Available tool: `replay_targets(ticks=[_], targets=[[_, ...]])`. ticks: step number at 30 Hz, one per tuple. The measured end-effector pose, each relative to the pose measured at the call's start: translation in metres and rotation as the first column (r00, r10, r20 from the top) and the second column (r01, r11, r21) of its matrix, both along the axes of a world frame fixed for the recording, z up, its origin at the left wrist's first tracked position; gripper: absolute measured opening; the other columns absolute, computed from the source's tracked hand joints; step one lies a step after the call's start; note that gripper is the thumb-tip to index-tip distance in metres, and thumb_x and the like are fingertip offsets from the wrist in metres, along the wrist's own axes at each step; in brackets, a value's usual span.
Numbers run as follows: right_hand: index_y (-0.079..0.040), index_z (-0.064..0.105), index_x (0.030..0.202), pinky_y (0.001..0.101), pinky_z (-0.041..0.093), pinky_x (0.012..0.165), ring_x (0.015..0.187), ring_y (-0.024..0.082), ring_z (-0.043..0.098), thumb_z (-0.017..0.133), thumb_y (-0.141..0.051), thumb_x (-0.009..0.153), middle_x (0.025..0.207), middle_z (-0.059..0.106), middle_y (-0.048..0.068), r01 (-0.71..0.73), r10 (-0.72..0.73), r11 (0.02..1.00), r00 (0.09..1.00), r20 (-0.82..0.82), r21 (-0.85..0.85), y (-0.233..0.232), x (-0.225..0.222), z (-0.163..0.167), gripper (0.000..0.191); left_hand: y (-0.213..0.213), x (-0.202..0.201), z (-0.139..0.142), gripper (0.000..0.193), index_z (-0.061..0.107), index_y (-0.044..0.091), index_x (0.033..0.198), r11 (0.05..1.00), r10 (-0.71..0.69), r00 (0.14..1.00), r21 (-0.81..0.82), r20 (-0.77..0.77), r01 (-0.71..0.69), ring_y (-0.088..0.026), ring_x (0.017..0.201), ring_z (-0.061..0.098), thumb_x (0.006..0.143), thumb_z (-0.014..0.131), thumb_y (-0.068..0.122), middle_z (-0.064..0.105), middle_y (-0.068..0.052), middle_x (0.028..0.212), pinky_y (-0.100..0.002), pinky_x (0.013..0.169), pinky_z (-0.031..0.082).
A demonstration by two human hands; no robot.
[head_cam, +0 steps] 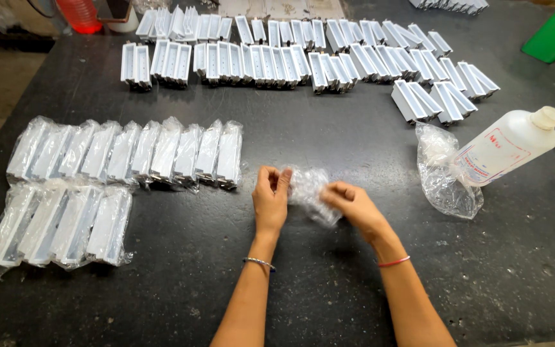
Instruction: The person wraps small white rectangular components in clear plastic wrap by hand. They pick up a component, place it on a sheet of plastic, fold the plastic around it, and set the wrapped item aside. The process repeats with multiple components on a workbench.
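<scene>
Head view, both hands pinching plastic bag (309, 193)

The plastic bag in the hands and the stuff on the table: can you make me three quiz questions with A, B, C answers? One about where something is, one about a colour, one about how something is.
1. Where do the bagged white parts lie?
A. At the person's left
B. Under the bottle
C. In the green bin

2. What colour is the band on the right wrist?
A. Blue
B. Red
C. Yellow

3. How is the white bottle?
A. Standing upright
B. Held in a hand
C. Lying on its side

Answers:
1 A: the bagged white parts sit in two rows on the black table, left of the hands.
2 B: the band by the right hand is red.
3 C: the white bottle lies tipped over beside a loose crumpled bag, while the left hand and right hand both pinch the clear plastic bag.
</scene>
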State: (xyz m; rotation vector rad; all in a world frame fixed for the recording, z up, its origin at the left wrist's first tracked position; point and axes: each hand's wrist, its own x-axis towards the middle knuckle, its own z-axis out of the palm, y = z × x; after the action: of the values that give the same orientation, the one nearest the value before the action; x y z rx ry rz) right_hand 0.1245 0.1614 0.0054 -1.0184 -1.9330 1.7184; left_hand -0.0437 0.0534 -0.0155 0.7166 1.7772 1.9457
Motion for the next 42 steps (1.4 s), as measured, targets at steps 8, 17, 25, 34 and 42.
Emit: replay_targets(ticks=[8,17,25,34,42], targets=[[-0.008,0.060,0.102,0.0257,0.056,0.070,0.079,0.013,0.064,0.065,-0.023,0.096,0.088,0.064,0.003,0.210,-0.276,0.947,0.919,-0.281,-0.241,0.023,0.010,-0.007,0.017,-0.002,-0.008,-0.006,0.040,0.060,0.008,0.096,0.984,0.133,0.953,0.150,-0.270,-0.095,-0.006,0.075,0.062,0.098,0.075,0.045,0.066,0.000,0.085,-0.020,0.067,0.052],[-0.009,0.059,0.104,0.0188,0.035,0.046,0.059,0.001,0.043,0.067,-0.024,0.101,0.082,0.057,-0.004,0.448,-0.463,0.884,0.813,-0.353,-0.129,0.030,0.013,-0.015,0.016,-0.005,-0.018,-0.001,0.036,0.061,0.008,0.102,0.943,-0.254,0.820,0.319,0.512,0.093,-0.001,0.050,0.041,0.086,0.079,0.034,0.062,0.000,0.080,-0.017,0.039,0.031],[-0.010,0.065,0.101,0.0186,0.032,0.044,0.058,0.001,0.043,0.072,-0.029,0.096,0.073,0.055,-0.008,0.541,-0.547,0.835,0.799,-0.249,-0.101,0.033,0.020,-0.001,0.021,-0.010,-0.019,0.008,0.057,0.061,0.005,0.128,0.931,-0.366,0.860,0.137,0.355,0.339,-0.005,0.052,0.052,0.090,0.063,0.048,0.073,-0.007,0.096,-0.018,0.045,0.044],[0.001,0.073,0.117,0.0236,0.036,0.052,0.061,0.009,0.045,0.080,-0.036,0.091,0.083,0.061,0.003,0.125,-0.144,0.985,0.974,-0.173,-0.115,0.025,0.015,0.001,0.046,-0.007,0.010,0.010,0.062,0.062,0.009,0.132,0.759,-0.595,0.780,-0.182,0.193,0.625,-0.013,0.081,0.068,0.078,0.080,0.034,0.074,-0.007,0.103,-0.027,0.067,0.055],[-0.005,0.059,0.130,0.0364,0.058,0.096,0.113,0.019,0.068,0.076,-0.036,0.083,0.121,0.072,0.010,-0.142,0.080,0.950,0.972,-0.222,-0.278,0.003,0.001,0.010,0.059,0.003,-0.005,-0.010,0.025,0.068,0.006,0.104,0.983,-0.171,0.963,0.105,0.209,0.152,-0.013,0.087,0.066,0.088,0.077,0.023,0.072,-0.005,0.097,-0.025,0.072,0.054]])
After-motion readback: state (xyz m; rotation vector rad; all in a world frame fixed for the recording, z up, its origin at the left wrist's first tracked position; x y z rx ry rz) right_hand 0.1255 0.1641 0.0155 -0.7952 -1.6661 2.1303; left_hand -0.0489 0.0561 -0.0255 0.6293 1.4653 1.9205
